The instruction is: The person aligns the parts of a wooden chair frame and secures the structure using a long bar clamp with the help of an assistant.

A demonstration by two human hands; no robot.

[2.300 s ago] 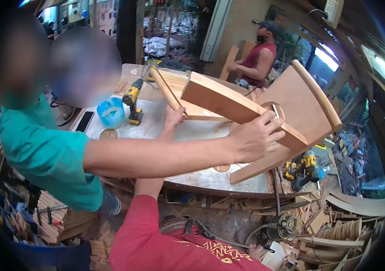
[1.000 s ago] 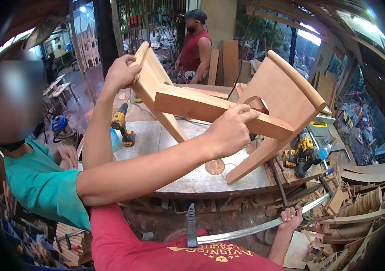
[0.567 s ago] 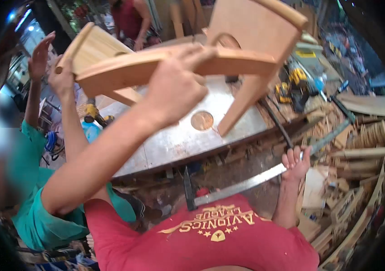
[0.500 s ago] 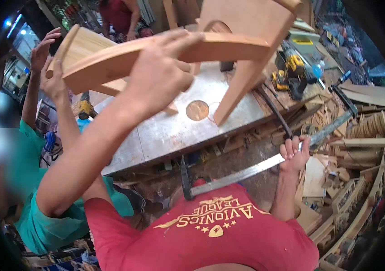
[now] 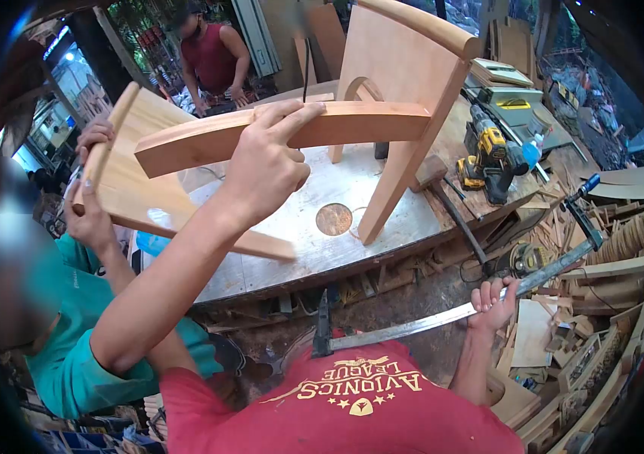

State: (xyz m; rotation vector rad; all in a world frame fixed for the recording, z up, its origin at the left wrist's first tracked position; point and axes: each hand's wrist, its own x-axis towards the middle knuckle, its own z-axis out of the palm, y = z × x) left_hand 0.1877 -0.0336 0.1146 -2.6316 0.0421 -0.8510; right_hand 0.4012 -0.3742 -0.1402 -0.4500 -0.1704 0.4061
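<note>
My left hand (image 5: 92,221) grips the lower part of the rounded edge of a pale wooden chair panel (image 5: 136,163), tilted at the left. My right hand (image 5: 494,304) is closed around the metal bar of a bar clamp (image 5: 420,324), whose black jaw is near my red shirt. A curved wooden rail (image 5: 367,125) runs from in front of the tilted panel to a second chair panel (image 5: 401,53), which stands on the worktable. A co-worker's hand (image 5: 265,163) holds the rail. Another hand (image 5: 96,136) of that person rests on the tilted panel's upper edge.
The metal-topped worktable (image 5: 284,240) has a round hole. A mallet (image 5: 429,174) and yellow cordless drill (image 5: 488,136) lie at its right. Wood offcuts (image 5: 564,333) crowd the floor on the right. Another person (image 5: 214,60) in a red sleeveless top stands behind the table.
The tilted panel and my left hand sit lower in view. The co-worker's raised hand has come down onto the panel edge. My right hand keeps its hold on the clamp.
</note>
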